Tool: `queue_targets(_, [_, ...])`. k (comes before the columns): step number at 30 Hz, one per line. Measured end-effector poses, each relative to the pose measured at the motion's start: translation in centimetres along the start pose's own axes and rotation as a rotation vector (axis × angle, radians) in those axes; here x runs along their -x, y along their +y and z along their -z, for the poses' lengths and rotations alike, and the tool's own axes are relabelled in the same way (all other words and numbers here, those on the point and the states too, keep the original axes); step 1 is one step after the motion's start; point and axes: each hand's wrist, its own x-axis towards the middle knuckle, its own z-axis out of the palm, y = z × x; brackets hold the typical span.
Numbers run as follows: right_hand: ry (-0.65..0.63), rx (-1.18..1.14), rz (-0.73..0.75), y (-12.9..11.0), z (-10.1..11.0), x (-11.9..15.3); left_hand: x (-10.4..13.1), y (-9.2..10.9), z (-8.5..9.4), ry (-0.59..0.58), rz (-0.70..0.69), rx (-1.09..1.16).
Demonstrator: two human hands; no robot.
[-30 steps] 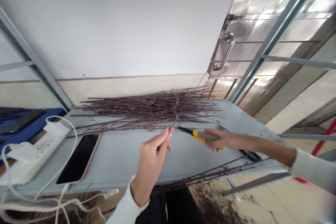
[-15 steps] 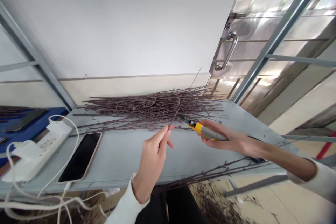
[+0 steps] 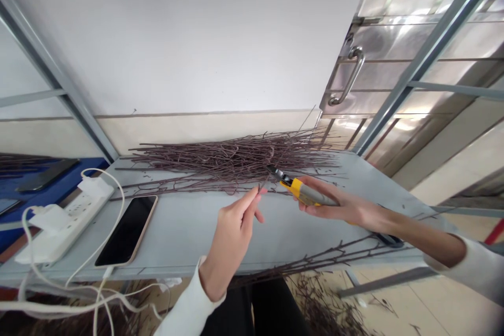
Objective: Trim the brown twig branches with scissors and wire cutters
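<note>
A: Starting at the far left, what is lying there?

B: A white power strip [image 3: 65, 226] is sitting at the left edge of the grey shelf [image 3: 189, 231], with white cables [image 3: 79, 294] looping off it and hanging below the front edge. Just to its right a dark-screened phone [image 3: 126, 231] is lying flat, a cable plugged into its near end.

A: And behind that?

B: A long pile of thin dark twigs [image 3: 232, 157] is stretching along the back of the shelf, against the wall.

A: What is the left hand doing?

B: The left hand [image 3: 230, 236] is reaching up from the near edge at mid-shelf. Its thumb and forefinger are pinching the lower end of a single twig [image 3: 268, 170] that is rising from the fingertips towards the pile; the other fingers are curling loosely.

A: And the right?

B: The right hand [image 3: 338, 205] is coming in from the right, its fingers wrapping around the yellow and grey handle of a pair of cutters [image 3: 293, 186]. The dark tip is pointing left and sitting just beside the held twig, a little above the left fingertips. I cannot tell whether the blades are touching it.

A: Anything further right?

B: More twigs [image 3: 334, 254] are lying along the front edge under the right forearm, and a steel door handle [image 3: 348, 76] is showing beyond the shelf.
</note>
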Motion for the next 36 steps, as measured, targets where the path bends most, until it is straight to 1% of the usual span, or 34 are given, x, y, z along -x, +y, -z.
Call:
queue_targets(4, [0.003,-0.068,-0.018,-0.1,0.2,-0.3,-0.1,0.0,0.0,-0.020,-0.019,-0.004])
queue_targets(10, [0.039,0.046,-0.011,-0.2,0.4,-0.9,-0.1,0.0,0.4,-0.053,-0.036,-0.006])
queue_targets(15, [0.096,0.184,0.062,0.1,-0.3,-1.5,-0.1,0.1,0.4,-0.079,-0.017,-0.010])
queue_targets(18, [0.212,0.352,0.136,0.6,-0.9,-1.6,-0.1,0.0,0.2,-0.108,0.025,-0.036])
queue_targets(21, [0.414,0.579,0.192,1.4,-1.6,-1.7,-0.1,0.0,-0.1,-0.123,0.096,-0.014])
queue_targets(23, [0.529,0.743,0.181,1.9,-1.9,-1.8,0.0,0.2,-0.4,-0.121,0.147,0.033])
queue_targets(25, [0.588,0.876,0.156,2.3,-2.2,-1.9,0.0,0.5,-0.6,-0.118,0.200,0.093])
queue_targets(28, [0.603,1.000,0.138,2.7,-2.6,-2.2,-0.1,1.1,-0.7,-0.122,0.272,0.173])
queue_targets(31, [0.602,1.016,0.128,2.6,-3.1,-2.3,-0.2,1.2,-0.7,-0.121,0.297,0.204])
queue_targets(33, [0.573,0.936,0.102,2.3,-3.5,-2.4,-0.3,1.1,-0.7,-0.111,0.293,0.192])
queue_targets(36, [0.457,0.694,0.062,1.8,-3.6,-2.3,-0.5,0.7,-0.8,-0.093,0.281,0.159])
